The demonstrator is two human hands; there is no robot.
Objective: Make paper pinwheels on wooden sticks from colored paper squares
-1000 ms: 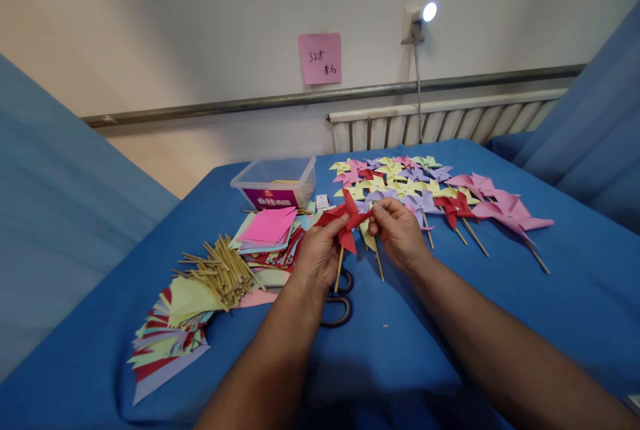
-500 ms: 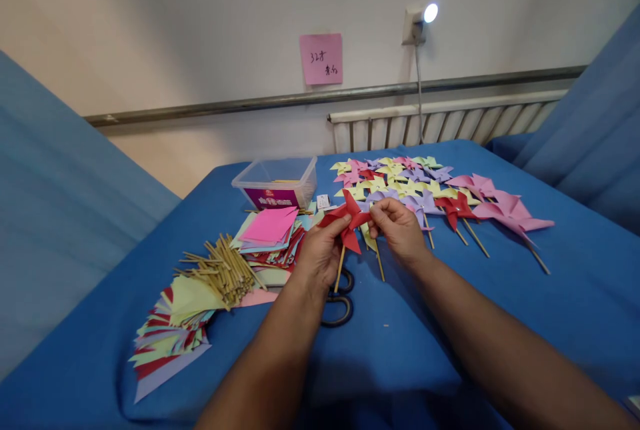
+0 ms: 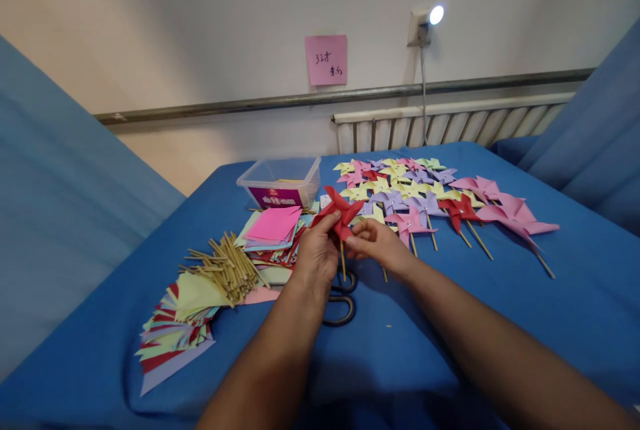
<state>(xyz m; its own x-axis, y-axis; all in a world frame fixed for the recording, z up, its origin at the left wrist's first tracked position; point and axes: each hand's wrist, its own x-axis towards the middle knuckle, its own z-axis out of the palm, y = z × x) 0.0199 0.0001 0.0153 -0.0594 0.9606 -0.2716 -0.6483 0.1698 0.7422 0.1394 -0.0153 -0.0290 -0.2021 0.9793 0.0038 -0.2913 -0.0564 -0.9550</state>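
Note:
A red paper pinwheel (image 3: pixel 339 209) on a thin wooden stick is held up over the blue table (image 3: pixel 500 310). My left hand (image 3: pixel 317 251) pinches the pinwheel from the left, fingers closed on its paper and stick. From the right, my right hand (image 3: pixel 379 244) has its fingers closed on the pinwheel's lower edge by the stick. Black scissors (image 3: pixel 341 299) lie on the cloth just under both hands.
Several finished pinwheels (image 3: pixel 425 195) in yellow, purple, pink and red lie at the back right. A bundle of wooden sticks (image 3: pixel 226 267), stacks of coloured paper squares (image 3: pixel 273 225), cut papers (image 3: pixel 173 330) and a clear plastic box (image 3: pixel 280 181) sit to the left.
My right hand dropped from the pinwheel's centre to its lower edge and moved left. The red pinwheel was raised slightly and tilted. The camera view shifted a little.

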